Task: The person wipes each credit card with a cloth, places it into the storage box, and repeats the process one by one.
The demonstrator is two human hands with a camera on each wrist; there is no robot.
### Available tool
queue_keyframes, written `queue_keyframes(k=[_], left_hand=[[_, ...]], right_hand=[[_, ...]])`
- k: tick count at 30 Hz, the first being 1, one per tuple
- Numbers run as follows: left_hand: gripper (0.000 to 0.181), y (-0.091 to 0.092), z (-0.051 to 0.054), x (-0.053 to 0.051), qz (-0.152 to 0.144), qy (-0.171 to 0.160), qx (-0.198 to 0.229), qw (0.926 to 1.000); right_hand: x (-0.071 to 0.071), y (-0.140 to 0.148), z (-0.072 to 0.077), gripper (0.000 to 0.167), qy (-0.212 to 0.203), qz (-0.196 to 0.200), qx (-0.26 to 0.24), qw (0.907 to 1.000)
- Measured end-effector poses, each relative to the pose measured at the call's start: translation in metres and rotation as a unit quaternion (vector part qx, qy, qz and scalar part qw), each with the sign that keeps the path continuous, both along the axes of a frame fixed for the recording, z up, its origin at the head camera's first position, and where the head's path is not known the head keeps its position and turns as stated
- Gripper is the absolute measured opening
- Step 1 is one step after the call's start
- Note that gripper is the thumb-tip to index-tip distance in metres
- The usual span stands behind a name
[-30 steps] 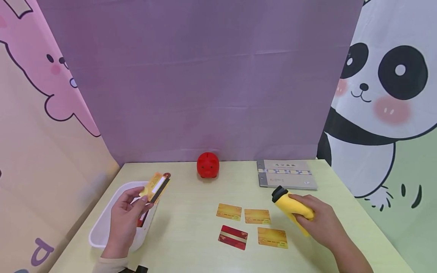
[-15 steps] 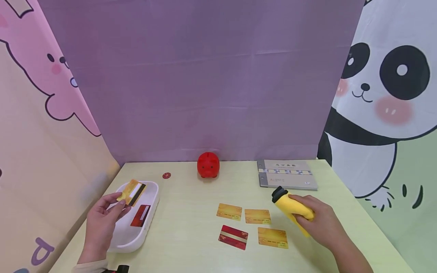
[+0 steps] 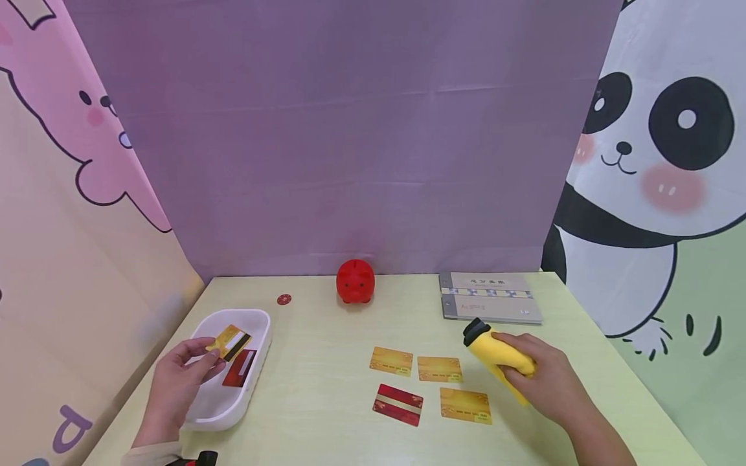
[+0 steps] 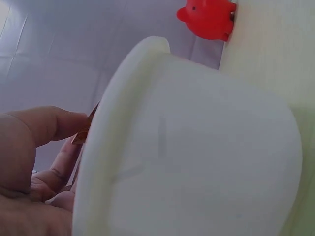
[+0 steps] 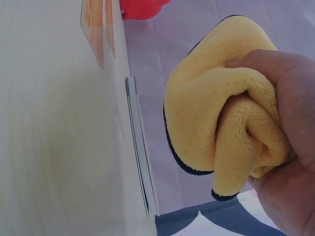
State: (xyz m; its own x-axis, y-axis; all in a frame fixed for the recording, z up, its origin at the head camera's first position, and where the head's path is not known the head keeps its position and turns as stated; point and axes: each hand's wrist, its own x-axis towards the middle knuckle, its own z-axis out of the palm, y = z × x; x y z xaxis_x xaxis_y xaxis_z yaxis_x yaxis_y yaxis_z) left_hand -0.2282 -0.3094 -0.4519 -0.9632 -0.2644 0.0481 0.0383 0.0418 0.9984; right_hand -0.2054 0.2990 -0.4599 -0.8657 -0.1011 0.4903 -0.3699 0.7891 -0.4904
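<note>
My left hand pinches a gold card with a dark stripe and a white strip, above the white plastic bin. Inside the bin lies a red card. In the left wrist view the bin's outer wall hides most of the held card. My right hand grips a folded yellow cloth with black edging, held above the table's right side. Fluffy folds of the cloth bulge from the fingers in the right wrist view.
Three gold cards and a red card lie mid-table. Behind them stands a red piggy bank, with a small red disc to its left. A grey book-like pack lies at the back right.
My left hand has moved left with the gold card, then the card has come lower over the bin. The red disc and the bin's red card are uncovered. The right hand stays put.
</note>
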Motion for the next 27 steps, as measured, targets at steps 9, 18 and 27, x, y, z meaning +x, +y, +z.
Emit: queue_keyframes(k=[9, 18, 27], left_hand=[[0.036, -0.001, -0.009, -0.006, -0.029, -0.062, -0.081, 0.9944], [0.038, -0.001, -0.014, -0.005, -0.069, -0.070, -0.133, 0.9863], [0.041, -0.009, -0.008, -0.002, -0.060, -0.077, -0.335, 0.9370]], right_hand=[[0.001, 0.000, 0.001, 0.060, 0.000, 0.001, 0.002, 1.0000], [0.002, 0.000, 0.003, 0.059, -0.013, -0.002, 0.000, 0.9999], [0.000, 0.001, 0.002, 0.059, -0.018, 0.000, 0.000, 0.9998]])
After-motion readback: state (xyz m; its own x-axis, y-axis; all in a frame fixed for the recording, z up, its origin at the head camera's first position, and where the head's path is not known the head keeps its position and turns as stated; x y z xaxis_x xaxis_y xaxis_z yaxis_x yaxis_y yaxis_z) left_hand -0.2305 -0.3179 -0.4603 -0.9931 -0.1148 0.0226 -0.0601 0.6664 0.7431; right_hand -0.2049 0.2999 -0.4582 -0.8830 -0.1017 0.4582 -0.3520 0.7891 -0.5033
